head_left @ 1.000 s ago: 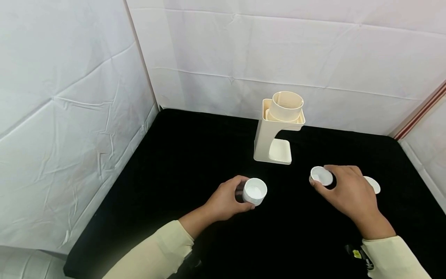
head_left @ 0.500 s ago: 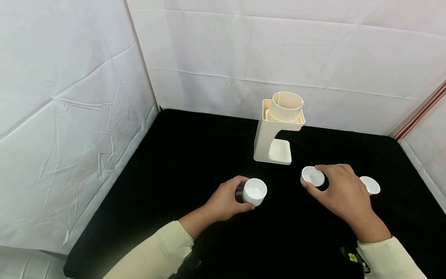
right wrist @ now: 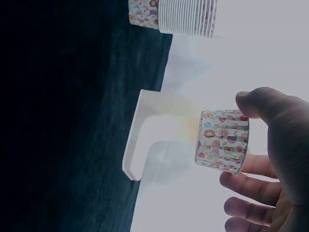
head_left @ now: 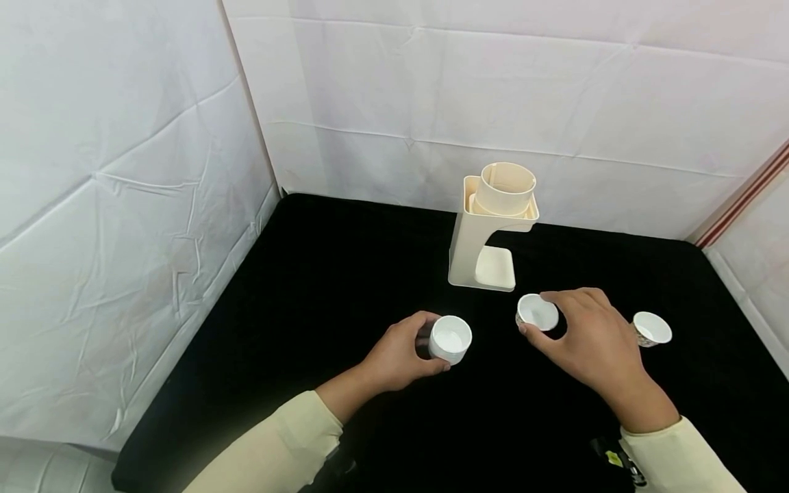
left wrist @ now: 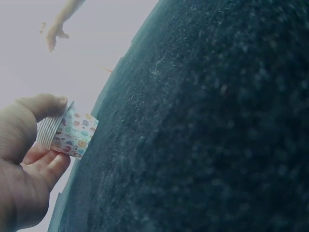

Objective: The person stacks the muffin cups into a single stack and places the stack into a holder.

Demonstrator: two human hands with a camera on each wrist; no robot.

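Observation:
My left hand [head_left: 399, 352] grips a nested stack of white-lined paper baking cups [head_left: 451, 335] between thumb and fingers. In the left wrist view, several stacked rims and a colourful printed wall show on these cups. My right hand [head_left: 600, 342] pinches one paper baking cup [head_left: 537, 313] by its sides, mouth up, with the thumb in front. Its pleated wall with a flower print fills the middle of the right wrist view, where the other fingers spread below. Beside the right hand stands another printed baking cup [head_left: 653, 329].
A cream stand [head_left: 471, 250] with an open cylinder [head_left: 505, 188] on top and a small tray [head_left: 495, 267] at its foot rises behind the hands. Black cloth [head_left: 345, 274] covers the table. White sheeting [head_left: 394, 82] hangs behind and at the sides.
My right hand has moved left with its baking cup, towards the left hand. The cup at the far right has come more into view from behind it. The left hand has stayed put.

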